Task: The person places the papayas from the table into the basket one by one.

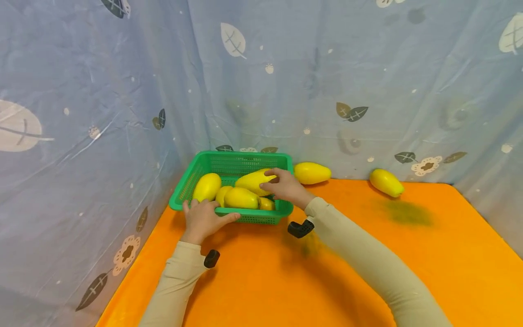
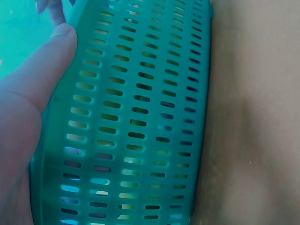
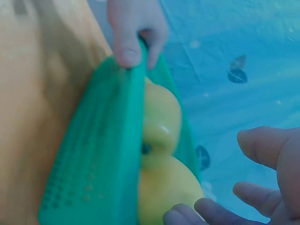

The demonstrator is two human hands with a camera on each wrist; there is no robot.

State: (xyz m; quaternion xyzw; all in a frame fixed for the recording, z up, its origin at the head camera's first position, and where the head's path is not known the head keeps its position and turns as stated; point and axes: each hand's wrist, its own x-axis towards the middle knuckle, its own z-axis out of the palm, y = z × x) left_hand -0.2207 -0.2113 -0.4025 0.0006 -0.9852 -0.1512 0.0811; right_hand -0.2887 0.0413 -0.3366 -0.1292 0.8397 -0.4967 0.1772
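A green plastic basket [image 1: 231, 159] with slotted walls holds several yellow papayas [image 1: 241, 198]. My left hand [image 1: 202, 221] grips its front rim near the left corner, the thumb [image 2: 51, 61] lying outside along the slotted wall and the fingers over the inside. Above the basket's right end, my right hand [image 1: 288, 187] has its fingers spread apart, fingertips right at a long papaya [image 1: 251, 180] lying at the back. In the right wrist view those fingers [image 3: 258, 197] are loosely extended beside the papayas. Another papaya [image 1: 207, 186] leans in the basket's left end.
Outside the basket, one papaya [image 1: 312, 173] lies just right of it against the back curtain [image 1: 286, 91]. A second papaya [image 1: 386, 182] rests farther right on the orange tabletop [image 1: 261, 281]. The patterned curtain encloses the left, back and right sides.
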